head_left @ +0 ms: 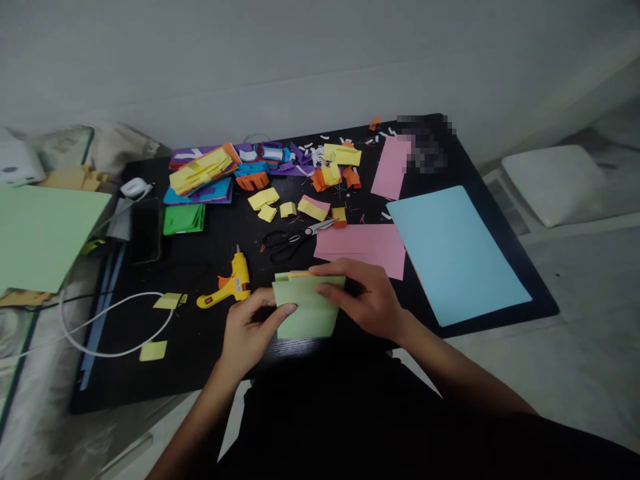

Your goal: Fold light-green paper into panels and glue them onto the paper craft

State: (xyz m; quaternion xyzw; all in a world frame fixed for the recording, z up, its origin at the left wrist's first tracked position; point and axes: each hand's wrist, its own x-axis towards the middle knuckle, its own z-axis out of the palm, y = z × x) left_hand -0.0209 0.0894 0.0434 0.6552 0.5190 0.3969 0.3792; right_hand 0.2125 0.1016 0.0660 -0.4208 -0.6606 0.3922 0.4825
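Pale grey wall [300, 60] rises behind a black table [210, 360]. Across its right side lies a light blue sheet [457, 257]. Near the table's front edge, the left hand [250, 330] and right hand [367, 297] pinch opposite sides of folded green paper [307, 310]. Black-handled scissors [295, 239] lie beyond.

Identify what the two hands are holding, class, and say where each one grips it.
Folded light-green paper: the left hand pinches its left edge, the right hand its upper right part.
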